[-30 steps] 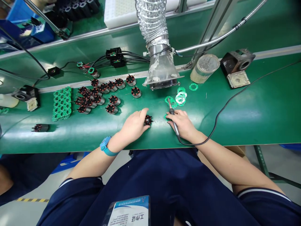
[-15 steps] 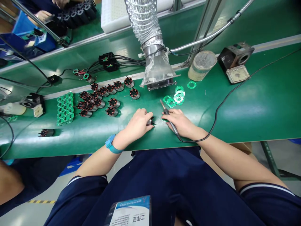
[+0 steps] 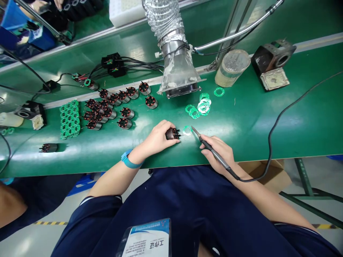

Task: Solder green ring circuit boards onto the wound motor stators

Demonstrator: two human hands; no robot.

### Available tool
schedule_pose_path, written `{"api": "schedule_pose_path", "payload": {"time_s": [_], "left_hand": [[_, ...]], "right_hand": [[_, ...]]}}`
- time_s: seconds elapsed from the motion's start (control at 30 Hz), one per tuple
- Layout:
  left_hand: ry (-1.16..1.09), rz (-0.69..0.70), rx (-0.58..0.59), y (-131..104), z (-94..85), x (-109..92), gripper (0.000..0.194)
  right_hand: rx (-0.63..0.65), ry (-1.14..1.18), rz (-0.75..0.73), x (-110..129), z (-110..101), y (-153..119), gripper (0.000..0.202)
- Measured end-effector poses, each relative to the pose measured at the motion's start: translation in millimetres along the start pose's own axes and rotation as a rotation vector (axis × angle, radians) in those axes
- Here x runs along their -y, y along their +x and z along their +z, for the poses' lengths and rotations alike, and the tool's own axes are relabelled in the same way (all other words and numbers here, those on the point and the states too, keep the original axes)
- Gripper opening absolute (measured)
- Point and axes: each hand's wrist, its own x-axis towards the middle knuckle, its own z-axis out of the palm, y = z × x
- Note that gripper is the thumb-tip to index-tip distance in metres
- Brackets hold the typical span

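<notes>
My left hand [image 3: 161, 137] is closed around a small motor stator [image 3: 171, 134], which lies on its side with its dark prongs pointing right. Just beyond those prongs a green ring-shaped circuit board [image 3: 187, 130] rests on the bench. In my right hand [image 3: 218, 151] is a soldering iron [image 3: 214, 152], gripped like a pen, its tip close to the right edge of that ring. More green ring boards [image 3: 204, 106] lie in a loose pile farther back.
Several stators [image 3: 104, 109] stand grouped at the left, beside a green board panel [image 3: 70, 119]. A fume extraction hood [image 3: 180, 78] hangs over the bench. At the back right are a round tub [image 3: 232, 67] and a soldering iron stand [image 3: 273, 64]. A co-worker's arm [image 3: 10, 203] shows at left.
My right hand has moved right and turned the soldering iron, uncovering the ring board. The left hand's grip has shifted, so more of the stator shows. The view has shifted slightly.
</notes>
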Motion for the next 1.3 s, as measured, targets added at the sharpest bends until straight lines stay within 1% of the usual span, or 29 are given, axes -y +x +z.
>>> {"api": "schedule_pose_path", "payload": {"time_s": [0.07, 0.13, 0.3, 0.9, 1.3], "left_hand": [[0.004, 0.001, 0.007, 4, 1.3, -2, 0.04], [0.011, -0.001, 0.002, 8, 2.2, -4, 0.04], [0.004, 0.01, 0.024, 11, 3.4, -4, 0.04], [-0.009, 0.001, 0.053, 14, 4.7, -4, 0.04], [0.012, -0.007, 0.064, 15, 3.6, -6, 0.041]], "right_hand": [[-0.032, 0.023, 0.071, 4, 5, 0, 0.032], [-0.059, 0.04, 0.13, 5, 8, 1, 0.023], [-0.071, 0.062, 0.219, 3, 10, 3, 0.02], [-0.018, 0.099, 0.244, -3, 13, 2, 0.023], [-0.025, 0.086, 0.194, -3, 16, 2, 0.022]]}}
